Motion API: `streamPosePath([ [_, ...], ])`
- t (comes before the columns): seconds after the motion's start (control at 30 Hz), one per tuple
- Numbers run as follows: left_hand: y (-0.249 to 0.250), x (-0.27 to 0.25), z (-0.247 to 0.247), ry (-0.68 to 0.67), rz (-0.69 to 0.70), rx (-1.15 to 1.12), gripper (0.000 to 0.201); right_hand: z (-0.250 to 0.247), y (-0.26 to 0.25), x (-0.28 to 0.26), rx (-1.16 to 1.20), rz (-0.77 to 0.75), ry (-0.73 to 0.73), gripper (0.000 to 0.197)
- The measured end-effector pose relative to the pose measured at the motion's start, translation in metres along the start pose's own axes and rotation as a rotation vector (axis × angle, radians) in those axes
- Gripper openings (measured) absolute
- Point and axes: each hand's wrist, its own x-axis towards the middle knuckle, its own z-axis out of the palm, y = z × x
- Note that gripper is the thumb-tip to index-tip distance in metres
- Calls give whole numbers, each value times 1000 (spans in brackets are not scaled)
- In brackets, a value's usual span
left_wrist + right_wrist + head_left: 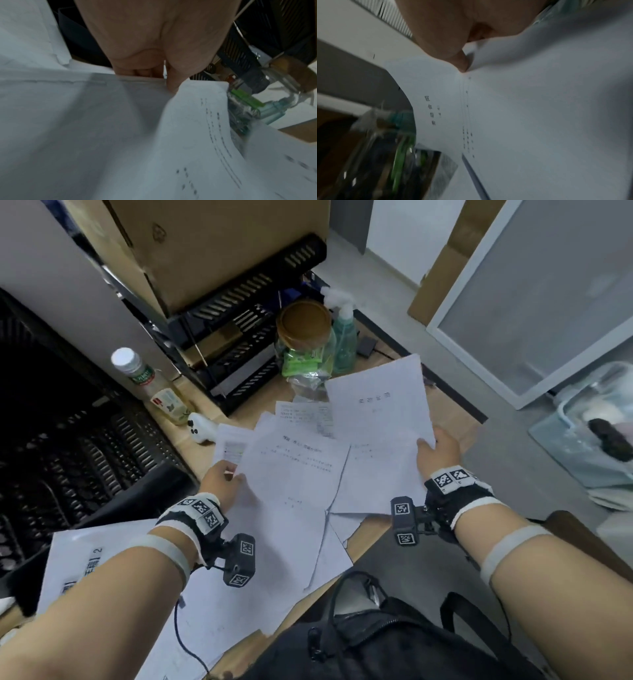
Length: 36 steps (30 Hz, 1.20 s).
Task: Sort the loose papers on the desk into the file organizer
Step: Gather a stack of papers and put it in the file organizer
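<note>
While the head view is looking down on the worktop (371, 537), the left hand (219, 481) is pinching the left edge of a printed sheet (291, 474), and the right hand (440, 448) is gripping a second sheet (380, 412) lifted toward the black file organizer (239, 337); more loose papers (239, 594) are lying spread beneath (a jar (305, 337) and spray bottle (344, 344) are standing just beyond). In the left wrist view, the thumb is pressing on top of the sheet (197, 128) with the fingers (140, 71) curled under its edge. In the right wrist view, the thumb (460, 60) is clamping down on the paper (539, 108).
</note>
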Motion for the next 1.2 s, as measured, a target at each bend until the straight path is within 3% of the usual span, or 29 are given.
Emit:
streamPosePath([
  [0.1,-4,2,-10,40,9,-79,4,-27,-5,5,87,97,182,33],
  [0.23,-8,1,-16,66,0,-167,2,-36,-5,7,86,167,186,35],
  [0.4,-14,4,-2,-58,-91,-334,18,7,-3,-16,27,189,-192,34],
  [0.6,-14,-19,12,-242,-243,-569,27,76,-15,-55,-179,63,-448,44],
  [0.7,-23,-27,17,-308,-191,-480,52,99,-18,-61,-412,14,-468,48],
  [0.8,-32,-31,16,-297,-164,-493,54,111,-32,-66,-495,-44,-479,55],
  [1.0,-44,-49,-25,-273,-115,-622,58,121,-59,-71,-87,97,-582,73],
  [1.1,-57,-62,-48,-258,-84,-656,60,132,-70,-76,-99,1,-723,54],
  [1.2,-81,-77,-68,-207,-109,-601,41,142,-87,-89,-175,-92,-731,39],
])
